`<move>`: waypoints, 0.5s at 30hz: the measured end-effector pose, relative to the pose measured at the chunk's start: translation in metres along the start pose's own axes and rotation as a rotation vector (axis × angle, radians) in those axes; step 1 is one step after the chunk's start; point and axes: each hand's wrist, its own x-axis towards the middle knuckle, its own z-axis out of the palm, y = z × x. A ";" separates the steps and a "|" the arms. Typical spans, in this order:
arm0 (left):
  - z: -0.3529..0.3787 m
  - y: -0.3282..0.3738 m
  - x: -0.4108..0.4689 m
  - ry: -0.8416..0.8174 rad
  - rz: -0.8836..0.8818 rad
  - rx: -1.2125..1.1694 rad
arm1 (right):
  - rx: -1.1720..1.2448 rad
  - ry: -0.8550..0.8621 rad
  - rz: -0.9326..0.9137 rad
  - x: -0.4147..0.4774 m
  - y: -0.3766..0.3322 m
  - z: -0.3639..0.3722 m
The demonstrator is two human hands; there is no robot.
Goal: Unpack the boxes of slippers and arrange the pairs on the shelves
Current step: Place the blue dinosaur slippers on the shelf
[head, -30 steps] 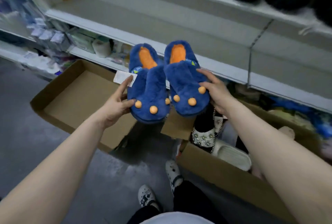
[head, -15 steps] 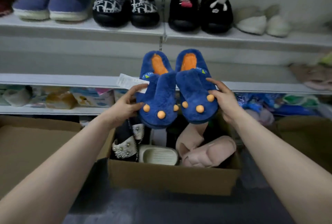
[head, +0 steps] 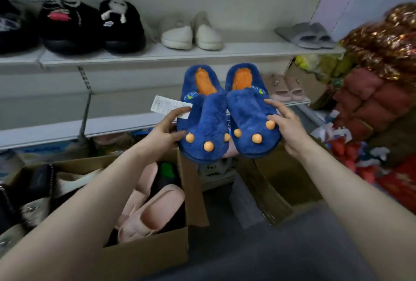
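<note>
I hold a pair of blue furry slippers with orange insoles and orange knobs side by side in the air before the shelves. My left hand [head: 166, 128] grips the left blue slipper [head: 203, 120] at its outer edge, beside a white paper tag [head: 167, 106]. My right hand [head: 286, 123] grips the right blue slipper [head: 249, 118] from its right side. Below them stands an open cardboard box [head: 157, 251] holding pink slippers [head: 150, 211] and other pairs.
The upper shelf [head: 157, 55] carries black furry slippers [head: 92, 25], a cream pair [head: 191, 33] and grey slides [head: 306, 35]. The middle shelf [head: 112, 126] has pink slides [head: 284, 90] at its right end. A second open box [head: 283, 186] sits at right, by red and gold goods [head: 382, 91].
My view has swung right along the shelves, so the box of slippers now lies lower left. Both hands keep the same hold on the blue pair.
</note>
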 end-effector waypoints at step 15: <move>0.049 0.055 0.130 -0.166 0.029 0.020 | 0.055 0.161 -0.048 0.064 -0.032 -0.070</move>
